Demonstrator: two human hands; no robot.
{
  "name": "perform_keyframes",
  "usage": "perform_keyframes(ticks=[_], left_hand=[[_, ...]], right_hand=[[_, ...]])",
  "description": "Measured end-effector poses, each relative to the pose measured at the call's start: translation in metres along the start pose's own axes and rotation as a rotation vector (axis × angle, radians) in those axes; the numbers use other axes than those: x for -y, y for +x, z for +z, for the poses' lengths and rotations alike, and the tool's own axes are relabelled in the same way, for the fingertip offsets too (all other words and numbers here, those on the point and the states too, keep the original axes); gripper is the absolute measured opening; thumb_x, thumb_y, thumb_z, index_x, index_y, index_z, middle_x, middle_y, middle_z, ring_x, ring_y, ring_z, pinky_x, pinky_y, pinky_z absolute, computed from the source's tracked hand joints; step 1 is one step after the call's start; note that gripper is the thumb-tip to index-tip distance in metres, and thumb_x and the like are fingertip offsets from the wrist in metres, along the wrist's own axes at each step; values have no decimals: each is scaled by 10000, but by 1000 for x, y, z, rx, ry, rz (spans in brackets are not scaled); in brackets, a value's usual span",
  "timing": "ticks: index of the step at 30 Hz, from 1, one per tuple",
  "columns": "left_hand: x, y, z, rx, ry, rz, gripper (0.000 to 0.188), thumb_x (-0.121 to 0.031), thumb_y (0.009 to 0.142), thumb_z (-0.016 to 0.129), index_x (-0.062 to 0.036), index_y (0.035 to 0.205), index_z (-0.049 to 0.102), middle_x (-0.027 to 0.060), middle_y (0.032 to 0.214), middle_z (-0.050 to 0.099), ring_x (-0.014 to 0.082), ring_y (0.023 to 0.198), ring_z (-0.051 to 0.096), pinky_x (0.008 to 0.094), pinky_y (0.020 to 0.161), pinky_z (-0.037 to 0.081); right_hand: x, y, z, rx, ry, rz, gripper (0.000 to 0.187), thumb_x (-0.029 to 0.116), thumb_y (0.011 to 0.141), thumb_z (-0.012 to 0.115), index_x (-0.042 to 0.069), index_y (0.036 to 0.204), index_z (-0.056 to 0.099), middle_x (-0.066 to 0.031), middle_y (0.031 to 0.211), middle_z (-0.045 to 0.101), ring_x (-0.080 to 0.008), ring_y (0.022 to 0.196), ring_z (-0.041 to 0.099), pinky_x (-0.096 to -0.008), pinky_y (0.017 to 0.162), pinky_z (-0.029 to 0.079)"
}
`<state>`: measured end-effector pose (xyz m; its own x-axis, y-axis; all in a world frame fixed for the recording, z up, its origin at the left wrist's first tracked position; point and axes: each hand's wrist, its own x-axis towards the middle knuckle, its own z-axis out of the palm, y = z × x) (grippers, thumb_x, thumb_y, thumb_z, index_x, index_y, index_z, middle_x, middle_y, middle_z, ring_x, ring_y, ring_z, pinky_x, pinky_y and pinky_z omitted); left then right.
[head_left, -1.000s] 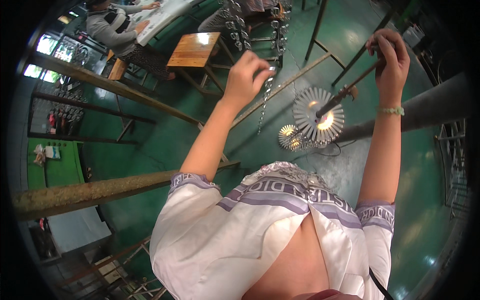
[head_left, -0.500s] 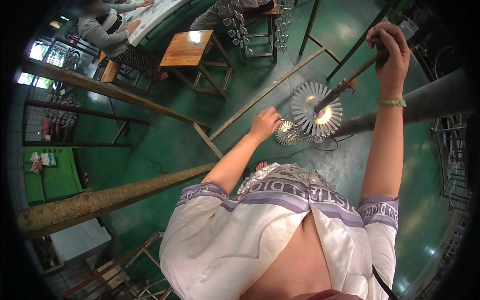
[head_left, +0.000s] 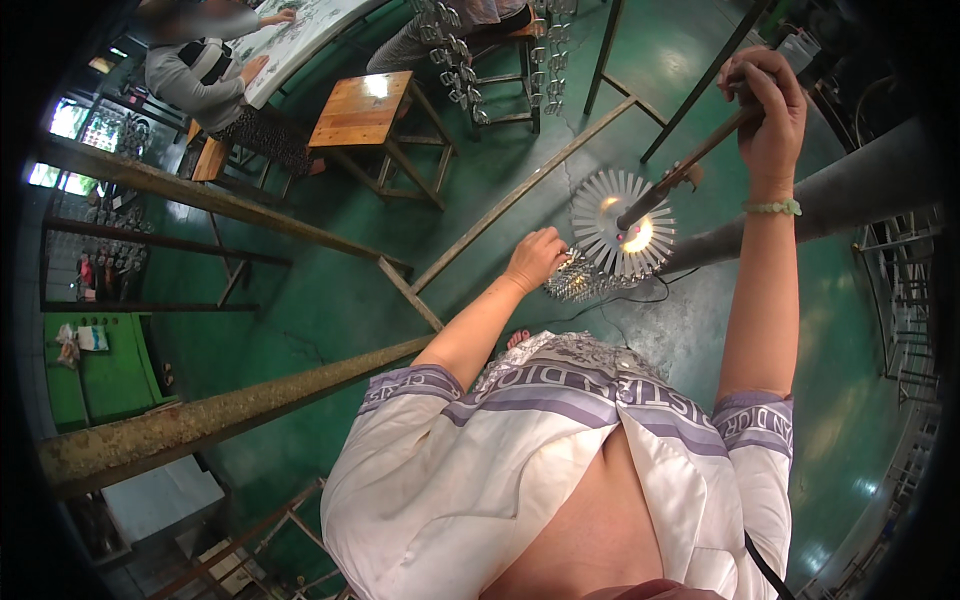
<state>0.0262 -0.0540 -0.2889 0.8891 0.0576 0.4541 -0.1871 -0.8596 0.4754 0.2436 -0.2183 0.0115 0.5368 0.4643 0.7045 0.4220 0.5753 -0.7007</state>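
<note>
Fingers (head_left: 556, 241) of the left hand (head_left: 533, 261) had come down to the metal cluster (head_left: 580, 281) lower left of the slatted disc (head_left: 595, 238), nearing the work, their grip impossible to tell, while the right hand (head_left: 771, 117) clasped the rod (head_left: 713, 147) above the disc

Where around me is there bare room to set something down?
The wooden stool top, between the white table and the upper rail, looks bare. Green floor shows between that rail and the lower rail. It's crowded around the slatted disc, with the rod in your right hand meeting it and your left hand at the metal pieces beside it.
</note>
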Motion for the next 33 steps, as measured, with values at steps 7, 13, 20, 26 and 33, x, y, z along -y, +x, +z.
perform_keyframes(ticks=[7, 13, 20, 26, 33], left_hand=[[-1, 2, 8, 19, 11, -9, 199, -140, 674, 713, -94, 784, 554, 55, 823, 496, 262, 781, 547, 375, 686, 448], [4, 4, 3, 50, 6, -43, 187, -164, 685, 716, -92, 791, 580, 52, 835, 502, 239, 833, 545, 358, 730, 449], [23, 79, -85, -284, 4, -72, 145, -116, 696, 720, -64, 783, 616, 80, 775, 522, 261, 751, 559, 351, 645, 453], [-29, 242, -244, -725, -18, 183, 75, -11, 714, 674, -43, 766, 631, 65, 755, 573, 195, 675, 545, 283, 589, 432], [-109, 381, -383, -785, -230, 374, 149, -63, 808, 611, 42, 906, 653, 123, 831, 663, 181, 755, 631, 271, 676, 476]], right_hand=[[1, 0, 1, 22, -17, -13, 93, 33, 862, 473, -24, 863, 547, -95, 842, 541, -179, 757, 529, -264, 623, 400], [4, -1, 6, -39, -43, 3, 83, 43, 852, 501, -21, 866, 552, -83, 807, 553, -154, 722, 531, -253, 617, 404], [7, -3, 11, -102, -175, 27, 106, 78, 809, 522, -23, 838, 529, -72, 800, 516, -131, 700, 520, -240, 593, 399], [12, 2, 22, -143, -144, 9, 36, 27, 786, 536, 4, 767, 517, -32, 738, 493, -100, 629, 490, -222, 564, 375], [13, 1, 26, -109, -118, -7, 42, 0, 787, 547, 3, 762, 513, -23, 747, 481, -86, 624, 490, -211, 553, 377]])
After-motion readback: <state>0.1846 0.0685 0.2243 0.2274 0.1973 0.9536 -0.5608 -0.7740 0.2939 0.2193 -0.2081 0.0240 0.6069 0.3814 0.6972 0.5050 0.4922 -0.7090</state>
